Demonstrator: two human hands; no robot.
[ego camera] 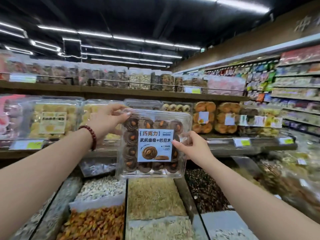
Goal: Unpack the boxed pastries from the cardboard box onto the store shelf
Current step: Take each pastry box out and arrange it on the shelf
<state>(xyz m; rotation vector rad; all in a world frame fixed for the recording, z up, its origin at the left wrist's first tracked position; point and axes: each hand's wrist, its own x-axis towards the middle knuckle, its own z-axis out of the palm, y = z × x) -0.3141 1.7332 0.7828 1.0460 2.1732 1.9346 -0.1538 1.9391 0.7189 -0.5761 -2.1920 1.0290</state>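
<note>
We hold the pastry box (154, 146) upright in the air before the front edge of the shelf (223, 142), over the grain bins (152, 196). Our left hand (105, 121) pinches its upper left corner and our right hand (194, 147) is clamped on its right side.

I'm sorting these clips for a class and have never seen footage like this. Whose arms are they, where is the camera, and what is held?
No machine here: these are a person's two bare arms, seen by one wide-angle camera worn on the head, looking forward and down. The left hand grips the upper left corner of a clear cookie box; the right hand pinches its right edge. The box is held upright before the store shelf, which holds other pastry boxes. Below lie bins of seeds, grains and dried fruit.
</note>
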